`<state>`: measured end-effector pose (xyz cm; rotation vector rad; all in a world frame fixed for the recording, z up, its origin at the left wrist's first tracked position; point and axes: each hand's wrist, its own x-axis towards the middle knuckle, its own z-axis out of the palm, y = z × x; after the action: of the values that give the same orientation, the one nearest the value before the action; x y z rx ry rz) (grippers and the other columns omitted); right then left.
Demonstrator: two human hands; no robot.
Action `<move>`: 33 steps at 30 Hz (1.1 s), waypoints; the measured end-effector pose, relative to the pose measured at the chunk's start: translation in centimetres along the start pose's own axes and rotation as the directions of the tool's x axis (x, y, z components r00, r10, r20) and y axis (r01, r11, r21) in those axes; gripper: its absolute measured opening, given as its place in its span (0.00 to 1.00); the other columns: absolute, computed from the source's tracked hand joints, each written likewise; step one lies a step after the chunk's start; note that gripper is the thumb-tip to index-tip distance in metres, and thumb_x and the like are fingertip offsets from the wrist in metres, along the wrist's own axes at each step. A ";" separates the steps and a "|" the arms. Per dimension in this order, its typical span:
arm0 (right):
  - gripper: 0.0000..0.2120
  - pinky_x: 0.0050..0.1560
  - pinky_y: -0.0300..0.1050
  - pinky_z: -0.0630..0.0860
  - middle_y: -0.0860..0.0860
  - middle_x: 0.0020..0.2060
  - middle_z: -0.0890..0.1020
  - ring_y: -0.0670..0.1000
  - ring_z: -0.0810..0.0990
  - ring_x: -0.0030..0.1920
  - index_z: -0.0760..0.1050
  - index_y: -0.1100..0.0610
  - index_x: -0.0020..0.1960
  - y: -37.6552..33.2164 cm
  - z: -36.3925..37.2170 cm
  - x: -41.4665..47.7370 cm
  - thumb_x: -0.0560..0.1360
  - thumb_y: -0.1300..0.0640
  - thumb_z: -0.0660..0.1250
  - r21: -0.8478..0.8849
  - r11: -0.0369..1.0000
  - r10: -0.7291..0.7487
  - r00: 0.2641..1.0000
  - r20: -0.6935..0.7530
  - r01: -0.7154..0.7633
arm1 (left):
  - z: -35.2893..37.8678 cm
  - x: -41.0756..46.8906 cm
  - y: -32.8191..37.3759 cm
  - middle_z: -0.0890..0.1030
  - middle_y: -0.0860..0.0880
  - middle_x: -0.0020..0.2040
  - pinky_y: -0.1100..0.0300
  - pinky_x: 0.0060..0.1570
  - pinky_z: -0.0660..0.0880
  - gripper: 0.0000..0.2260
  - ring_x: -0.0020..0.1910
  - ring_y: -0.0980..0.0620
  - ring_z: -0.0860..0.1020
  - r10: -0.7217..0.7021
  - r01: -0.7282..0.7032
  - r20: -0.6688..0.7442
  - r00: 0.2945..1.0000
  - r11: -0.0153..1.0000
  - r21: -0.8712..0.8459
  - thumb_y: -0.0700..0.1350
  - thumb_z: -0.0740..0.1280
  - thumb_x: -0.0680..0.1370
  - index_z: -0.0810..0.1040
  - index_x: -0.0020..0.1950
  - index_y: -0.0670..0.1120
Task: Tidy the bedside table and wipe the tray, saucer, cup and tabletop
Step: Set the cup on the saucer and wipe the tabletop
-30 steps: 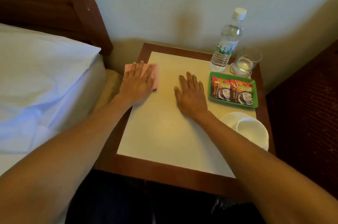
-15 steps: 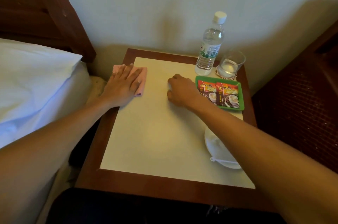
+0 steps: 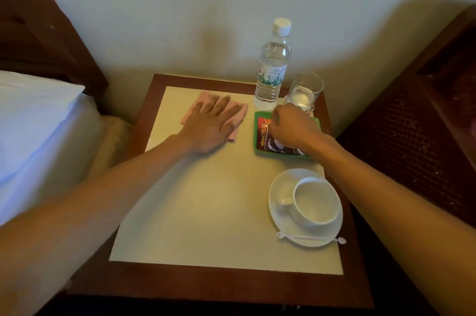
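We're pressing the cloth (image 3: 204, 98) w/ L hand (image 3: 208, 130), R hand (image 3: 291, 127) curling over the tray (image 3: 257, 146).
L hand is lying flat, fingers straight & spread, on the pink cloth near the tabletop's (image 3: 206, 212) far edge. R hand is hanging over the green tray by the far-right corner, fingers curled down at the sachets (image 3: 265, 135); we can't tell if it's gripping one. The cup (image 3: 316, 202) is sitting on its saucer (image 3: 283, 223) along the right edge, apart from R hand.

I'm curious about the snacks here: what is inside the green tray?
Red-and-brown printed sachets lie in the green tray. The right hand, fingers curled, covers most of them, so their number and whether it holds one cannot be told.
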<state>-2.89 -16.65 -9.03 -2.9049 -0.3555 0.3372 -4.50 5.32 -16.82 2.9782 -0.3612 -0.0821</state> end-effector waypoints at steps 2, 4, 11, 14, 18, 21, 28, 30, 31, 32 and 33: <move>0.20 0.57 0.55 0.77 0.59 0.62 0.76 0.59 0.77 0.59 0.73 0.59 0.66 0.1 0.8 0.1 0.78 0.49 0.64 -0.013 1.000 0.004 1.000 -0.020 -0.004 | 0.1 -3.4 -1.8 0.42 0.53 0.82 0.47 0.76 0.42 0.24 0.80 0.50 0.41 0.166 -0.166 -0.006 0.986 0.986 0.008 0.60 0.40 0.84 0.40 0.80 0.62; 0.22 0.58 0.55 0.76 0.59 0.63 0.74 0.59 0.75 0.62 0.71 0.58 0.68 0.2 1.4 0.1 0.78 0.47 0.65 -0.028 1.000 -0.008 0.999 -0.035 0.007 | -0.4 -3.9 -4.8 0.44 0.52 0.82 0.45 0.77 0.44 0.25 0.81 0.49 0.42 0.210 -0.211 0.030 0.977 0.978 0.002 0.60 0.38 0.83 0.39 0.80 0.61; 0.21 0.56 0.54 0.75 0.58 0.63 0.74 0.60 0.75 0.62 0.71 0.58 0.67 0.2 1.5 -0.1 0.79 0.47 0.64 -0.048 0.998 -0.036 0.999 -0.036 0.034 | -0.7 5.3 -1.6 0.47 0.46 0.82 0.39 0.76 0.47 0.27 0.80 0.40 0.46 -0.294 0.294 -0.008 0.956 0.956 -0.003 0.57 0.49 0.83 0.46 0.81 0.56; 0.21 0.57 0.55 0.75 0.59 0.62 0.74 0.61 0.75 0.62 0.72 0.58 0.66 -0.1 1.7 -0.3 0.78 0.47 0.65 -0.052 0.998 -0.027 0.999 -0.030 0.025 | -0.4 4.8 2.2 0.45 0.46 0.82 0.38 0.75 0.46 0.30 0.80 0.40 0.44 -0.175 0.176 0.021 0.984 0.984 -0.009 0.57 0.55 0.82 0.46 0.81 0.56; 0.21 0.57 0.55 0.74 0.60 0.62 0.73 0.61 0.74 0.62 0.72 0.58 0.66 -0.4 1.8 -0.5 0.77 0.49 0.66 -0.038 0.999 -0.014 0.999 -0.029 0.012 | 0.7 -2.1 3.6 0.51 0.48 0.82 0.39 0.75 0.49 0.24 0.80 0.43 0.48 -0.063 0.062 -0.024 0.998 0.997 -0.047 0.56 0.47 0.84 0.50 0.81 0.58; 0.22 0.60 0.56 0.74 0.60 0.63 0.73 0.62 0.72 0.64 0.71 0.59 0.67 -0.6 1.8 -0.7 0.77 0.50 0.66 -0.018 1.000 0.001 1.000 -0.027 -0.002 | 0.8 -8.3 3.7 0.50 0.52 0.82 0.41 0.76 0.48 0.23 0.81 0.47 0.46 0.064 -0.063 0.009 0.998 0.996 -0.068 0.57 0.45 0.84 0.48 0.79 0.64; 0.23 0.62 0.58 0.73 0.60 0.64 0.72 0.61 0.71 0.66 0.70 0.58 0.68 -0.9 1.8 -0.7 0.77 0.50 0.66 -0.011 1.000 0.022 1.000 -0.013 -0.022 | 0.2 -6.4 1.8 0.51 0.54 0.81 0.43 0.76 0.50 0.22 0.80 0.50 0.47 0.135 -0.134 0.013 0.991 0.991 -0.025 0.58 0.41 0.84 0.50 0.79 0.64; 0.23 0.61 0.58 0.74 0.60 0.64 0.72 0.61 0.71 0.65 0.70 0.58 0.68 -0.9 1.9 -0.7 0.77 0.49 0.66 -0.021 1.000 0.022 1.000 -0.013 -0.022 | 0.1 -3.3 1.8 0.53 0.52 0.81 0.40 0.76 0.51 0.21 0.80 0.48 0.49 0.053 -0.052 0.016 0.998 0.998 -0.041 0.58 0.42 0.84 0.51 0.79 0.64; 0.23 0.61 0.58 0.74 0.60 0.64 0.72 0.61 0.71 0.65 0.70 0.58 0.68 -0.9 1.9 -0.6 0.77 0.50 0.66 -0.027 0.999 0.021 1.000 -0.011 -0.022 | 0.0 -2.3 2.0 0.53 0.52 0.81 0.40 0.76 0.50 0.22 0.80 0.47 0.49 0.020 -0.019 0.022 1.000 0.999 -0.047 0.58 0.43 0.84 0.52 0.79 0.64; 0.23 0.61 0.58 0.74 0.59 0.64 0.72 0.61 0.72 0.65 0.70 0.58 0.68 -0.9 1.9 -0.6 0.77 0.50 0.66 -0.032 0.999 0.020 1.000 -0.009 -0.021 | 0.0 -1.8 2.3 0.52 0.51 0.82 0.40 0.76 0.49 0.22 0.80 0.47 0.48 -0.005 0.007 0.027 1.000 0.998 -0.059 0.58 0.43 0.84 0.53 0.78 0.64; 0.23 0.60 0.57 0.75 0.59 0.64 0.72 0.61 0.72 0.65 0.70 0.58 0.69 -0.9 1.8 -0.6 0.77 0.50 0.66 -0.038 0.999 0.017 1.000 -0.008 -0.017 | 0.1 -1.9 2.7 0.52 0.52 0.82 0.41 0.76 0.48 0.21 0.80 0.47 0.48 -0.019 0.021 0.024 1.000 0.997 -0.076 0.58 0.44 0.84 0.54 0.78 0.64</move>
<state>-4.07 -15.63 -10.48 -2.9470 -0.3393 0.3257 -6.95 3.19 -16.44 2.9083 -0.3235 -0.1300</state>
